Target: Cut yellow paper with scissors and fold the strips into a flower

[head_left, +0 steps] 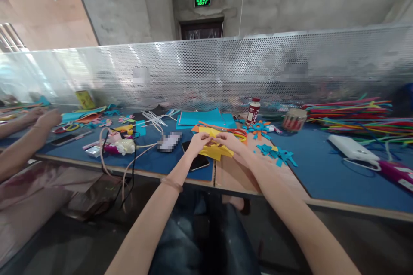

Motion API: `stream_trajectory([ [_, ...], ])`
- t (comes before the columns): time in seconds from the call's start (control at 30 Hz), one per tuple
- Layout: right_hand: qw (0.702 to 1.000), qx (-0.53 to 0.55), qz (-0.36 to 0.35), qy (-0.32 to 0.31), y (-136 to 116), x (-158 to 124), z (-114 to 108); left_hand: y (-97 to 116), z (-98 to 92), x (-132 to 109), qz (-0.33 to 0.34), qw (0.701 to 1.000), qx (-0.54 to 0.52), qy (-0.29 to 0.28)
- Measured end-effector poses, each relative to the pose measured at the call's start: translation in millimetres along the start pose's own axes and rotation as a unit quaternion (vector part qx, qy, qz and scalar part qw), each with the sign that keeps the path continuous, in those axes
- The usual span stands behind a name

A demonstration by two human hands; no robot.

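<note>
Outward, the blue-topped table (325, 167) spreads either side of your left hand (198, 142) and right hand (230, 142). Turquoise sheets (201, 118) lie just beyond them. Yellow paper (215, 153) sits beneath both. Fingers curled, fingertips nearly meeting; can't tell whether they pinch it. Black phone (199, 163) just beside your left hand; scissors (241, 132) just past your right.

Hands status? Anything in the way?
Left hand, right hand close together at yellow paper; grip unclear. Dark phone close by left hand, might crowd it.
</note>
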State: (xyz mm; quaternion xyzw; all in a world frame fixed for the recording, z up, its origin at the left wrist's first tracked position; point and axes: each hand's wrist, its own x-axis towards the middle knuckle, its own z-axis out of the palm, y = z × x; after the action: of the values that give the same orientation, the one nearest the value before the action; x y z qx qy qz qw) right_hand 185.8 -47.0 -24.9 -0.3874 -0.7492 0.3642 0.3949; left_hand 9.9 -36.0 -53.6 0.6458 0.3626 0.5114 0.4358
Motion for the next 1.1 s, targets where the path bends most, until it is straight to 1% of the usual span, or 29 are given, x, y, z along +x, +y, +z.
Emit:
stream_trajectory([
  [0.07, 0.999, -0.019, -0.01, 0.038, 0, 1, 2, 2, 0.0, -2, 0.002, 1.0, 0.002, -0.008],
  [0.13, 0.998, -0.029, -0.018, 0.059, -1, 1, 4, 4, 0.4, -4, 0.004, 1.0, 0.008, -0.017],
  [0.23, 0.997, -0.035, -0.03, 0.062, -3, 0, 7, 7, 1.3, -6, 0.007, 0.999, 0.022, -0.032],
  [0.4, 0.994, -0.043, -0.035, 0.093, -4, 0, 8, 9, 2.7, -8, 0.005, 0.998, 0.043, -0.042],
  [0.9, 0.995, 0.027, 0.0, 0.096, 11, 5, 8, 9, 3.4, -10, -0.014, 0.995, 0.064, -0.078],
  [1.1, 0.993, 0.043, 0.007, 0.106, 11, 7, 8, 8, 3.7, -10, -0.018, 0.994, 0.069, -0.082],
])
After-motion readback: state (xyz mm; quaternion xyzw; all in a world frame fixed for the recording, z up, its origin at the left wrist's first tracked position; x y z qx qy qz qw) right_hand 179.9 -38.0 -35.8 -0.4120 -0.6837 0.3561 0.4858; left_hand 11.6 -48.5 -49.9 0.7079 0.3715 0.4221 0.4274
